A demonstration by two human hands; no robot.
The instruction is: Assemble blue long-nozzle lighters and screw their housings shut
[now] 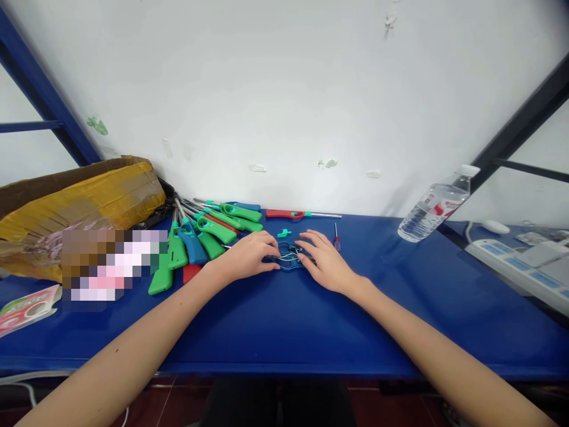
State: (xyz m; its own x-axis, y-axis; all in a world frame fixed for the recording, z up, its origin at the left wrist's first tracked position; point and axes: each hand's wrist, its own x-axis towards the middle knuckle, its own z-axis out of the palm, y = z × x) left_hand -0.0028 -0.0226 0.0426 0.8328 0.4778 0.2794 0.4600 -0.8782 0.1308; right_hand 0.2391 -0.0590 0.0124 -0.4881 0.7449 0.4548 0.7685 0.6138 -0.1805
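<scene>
An opened blue lighter casing (291,265) lies on the table, its two halves side by side with thin pale wires and a dark part inside. My left hand (253,256) grips the casing's left end between curved fingers and thumb, hiding that end. Over the right end, my right hand (329,264) has its fingers apart, close to the wires; whether the fingertips touch them is hard to see. Just behind the casing sits a small green trigger piece (283,233). A screwdriver (336,242) with a purplish handle lies beyond my right hand.
Left of my hands is a pile of green, blue and red stick lighters (213,228). A red lighter (284,214) lies along the wall. Farther left stands a taped cardboard box (84,198). To the right are a water bottle (438,204) and a white power strip (515,264).
</scene>
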